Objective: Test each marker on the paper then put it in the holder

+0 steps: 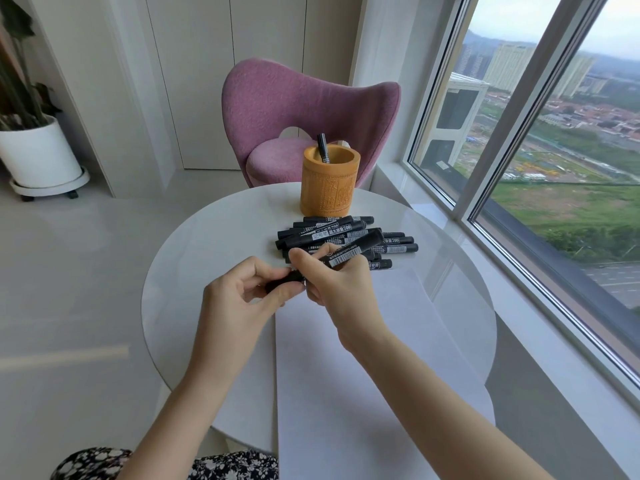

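Observation:
My right hand (332, 282) grips the barrel of a black marker (353, 251) that slants up to the right above the table. My left hand (239, 296) pinches the black cap (282, 281) at the marker's lower left end. Both hands hover over the top edge of a white sheet of paper (363, 358). Behind them lies a pile of several black markers (346, 237). Farther back stands a yellow carved holder (329, 183) with one black marker (322, 147) leaning inside it.
The round white table (194, 271) stands next to a large window (519, 150) on the right. A pink chair (304, 112) sits behind the table. A white plant pot (38, 157) is on the floor at the far left.

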